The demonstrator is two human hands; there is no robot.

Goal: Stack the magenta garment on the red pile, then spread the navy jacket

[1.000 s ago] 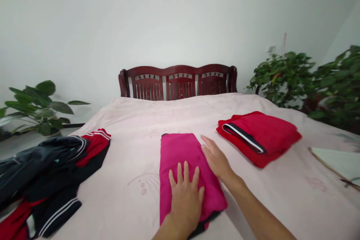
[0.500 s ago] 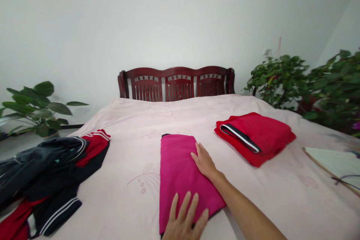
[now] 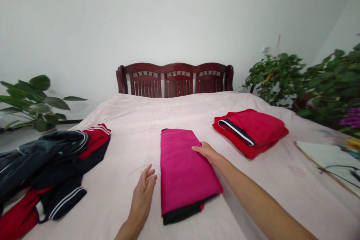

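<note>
A folded magenta garment (image 3: 187,172) with black fabric showing along its near edge lies flat on the pink bedspread (image 3: 126,116). At its upper right edge is my right hand (image 3: 206,152), thumb on top and the other fingers tucked out of sight at the side, gripping that edge. My left hand (image 3: 144,187) is just left of the garment, apart from it, with fingers loosely spread and nothing held. To the right sits a stack of folded red clothes (image 3: 255,127) with a black-and-white trim.
A loose heap of dark and red clothes (image 3: 53,168) lies on the left. On the right are a pale flat board (image 3: 317,153) and eyeglasses (image 3: 337,170). Potted plants (image 3: 278,78) flank the bed, and a wooden headboard (image 3: 176,80) stands at the far end.
My left hand has left the garment's near part and moved to its left side. My right hand stays at the right edge, its fingers now slipped down there.
</note>
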